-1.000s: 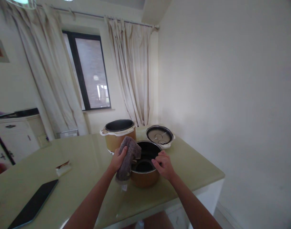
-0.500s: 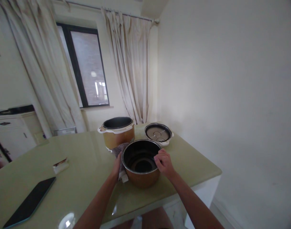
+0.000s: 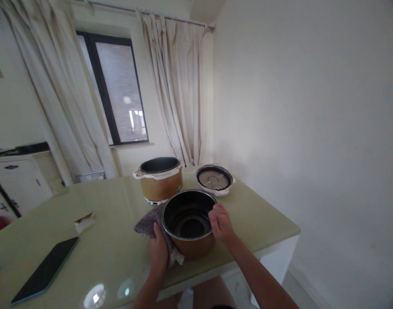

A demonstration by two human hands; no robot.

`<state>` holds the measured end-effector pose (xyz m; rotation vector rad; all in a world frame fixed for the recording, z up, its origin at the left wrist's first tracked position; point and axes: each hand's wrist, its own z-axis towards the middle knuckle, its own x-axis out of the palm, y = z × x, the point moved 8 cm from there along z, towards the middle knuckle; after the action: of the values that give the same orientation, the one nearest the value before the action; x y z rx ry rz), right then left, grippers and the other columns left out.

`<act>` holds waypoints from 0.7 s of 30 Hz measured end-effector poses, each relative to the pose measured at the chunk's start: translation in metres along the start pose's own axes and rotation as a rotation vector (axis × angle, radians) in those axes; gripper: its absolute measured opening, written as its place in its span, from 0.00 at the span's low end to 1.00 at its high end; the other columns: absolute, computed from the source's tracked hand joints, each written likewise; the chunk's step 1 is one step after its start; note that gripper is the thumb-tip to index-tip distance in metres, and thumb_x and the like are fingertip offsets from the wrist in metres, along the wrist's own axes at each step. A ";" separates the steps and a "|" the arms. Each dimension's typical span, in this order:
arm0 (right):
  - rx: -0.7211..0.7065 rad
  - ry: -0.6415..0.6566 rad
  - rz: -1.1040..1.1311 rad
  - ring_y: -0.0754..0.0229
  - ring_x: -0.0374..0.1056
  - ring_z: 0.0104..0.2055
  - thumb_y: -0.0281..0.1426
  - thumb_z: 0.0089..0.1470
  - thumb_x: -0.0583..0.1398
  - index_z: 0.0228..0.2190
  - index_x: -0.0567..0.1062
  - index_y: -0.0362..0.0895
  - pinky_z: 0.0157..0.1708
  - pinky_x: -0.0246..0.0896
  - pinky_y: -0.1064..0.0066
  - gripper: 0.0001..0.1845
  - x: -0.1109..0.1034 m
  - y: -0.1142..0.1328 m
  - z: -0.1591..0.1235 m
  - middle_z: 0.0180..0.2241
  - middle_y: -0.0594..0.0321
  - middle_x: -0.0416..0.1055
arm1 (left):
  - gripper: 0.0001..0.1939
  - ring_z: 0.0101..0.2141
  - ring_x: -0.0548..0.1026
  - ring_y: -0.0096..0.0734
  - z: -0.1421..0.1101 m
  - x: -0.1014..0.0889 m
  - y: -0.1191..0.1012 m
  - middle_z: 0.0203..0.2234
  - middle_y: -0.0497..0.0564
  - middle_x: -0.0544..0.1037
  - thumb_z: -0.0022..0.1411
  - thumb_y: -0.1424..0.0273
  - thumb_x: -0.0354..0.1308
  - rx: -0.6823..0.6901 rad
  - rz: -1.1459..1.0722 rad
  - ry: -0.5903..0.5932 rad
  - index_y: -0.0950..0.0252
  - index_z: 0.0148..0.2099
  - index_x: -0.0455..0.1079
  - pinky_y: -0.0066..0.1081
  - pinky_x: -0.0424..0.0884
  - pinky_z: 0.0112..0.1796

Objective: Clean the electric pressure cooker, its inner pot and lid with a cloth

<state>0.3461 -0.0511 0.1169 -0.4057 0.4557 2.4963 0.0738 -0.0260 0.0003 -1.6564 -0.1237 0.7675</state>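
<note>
A round inner pot (image 3: 194, 248), dark inside and orange-brown outside, sits near the table's front edge. My left hand (image 3: 158, 249) presses a grey cloth (image 3: 148, 222) against the pot's left outer wall, its thumb on the cloth. A white tag hangs from the cloth's lower end. On the other side, my right hand (image 3: 221, 223) grips the pot's right rim with curled fingers. Behind the pot stands the cooker body (image 3: 160, 185), orange-brown with a white rim and open at the top. The round lid (image 3: 214, 179) lies with its inner side up, to the right of the body.
A dark flat tablet-like object (image 3: 45, 270) lies on the pale green table (image 3: 112, 240) at the left. Beyond it is a small white packet (image 3: 84, 222). A white wall (image 3: 312, 128) rises beyond the table's right side; a curtained window (image 3: 120, 86) is behind.
My left hand and the cloth have moved down and toward me along the pot's left side, with more cloth now showing. The pot has shifted slightly left; my right hand stays on the rim.
</note>
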 end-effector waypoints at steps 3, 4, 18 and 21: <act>0.016 -0.008 -0.028 0.61 0.53 0.25 0.27 0.69 0.47 0.21 0.53 0.48 0.36 0.50 0.62 0.22 0.001 0.005 0.001 0.18 0.69 0.53 | 0.45 0.54 0.79 0.65 -0.010 -0.003 0.000 0.43 0.76 0.84 0.71 0.44 0.32 -0.037 0.014 0.022 0.75 0.46 0.81 0.46 0.77 0.48; 0.020 -0.010 -0.040 0.60 0.54 0.25 0.27 0.69 0.47 0.21 0.53 0.48 0.36 0.50 0.62 0.22 0.002 0.007 0.001 0.18 0.69 0.53 | 0.45 0.54 0.80 0.65 -0.013 -0.005 -0.001 0.43 0.76 0.84 0.71 0.44 0.32 -0.036 0.027 0.026 0.75 0.46 0.81 0.46 0.77 0.48; 0.081 -0.050 -0.178 0.59 0.56 0.26 0.27 0.66 0.50 0.21 0.61 0.48 0.38 0.49 0.62 0.20 0.014 0.025 0.001 0.18 0.65 0.61 | 0.40 0.61 0.75 0.62 -0.036 -0.005 -0.001 0.52 0.77 0.80 0.72 0.48 0.36 0.034 -0.045 -0.048 0.77 0.53 0.78 0.47 0.74 0.55; 0.092 -0.050 -0.191 0.58 0.57 0.27 0.27 0.66 0.50 0.21 0.62 0.48 0.38 0.50 0.61 0.20 0.015 0.027 0.001 0.19 0.64 0.62 | 0.42 0.61 0.74 0.64 -0.036 -0.002 0.004 0.54 0.78 0.79 0.72 0.46 0.35 0.007 -0.011 -0.032 0.77 0.54 0.77 0.48 0.74 0.55</act>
<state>0.3185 -0.0654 0.1182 -0.3333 0.4867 2.2863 0.0906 -0.0584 -0.0017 -1.6361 -0.1532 0.7856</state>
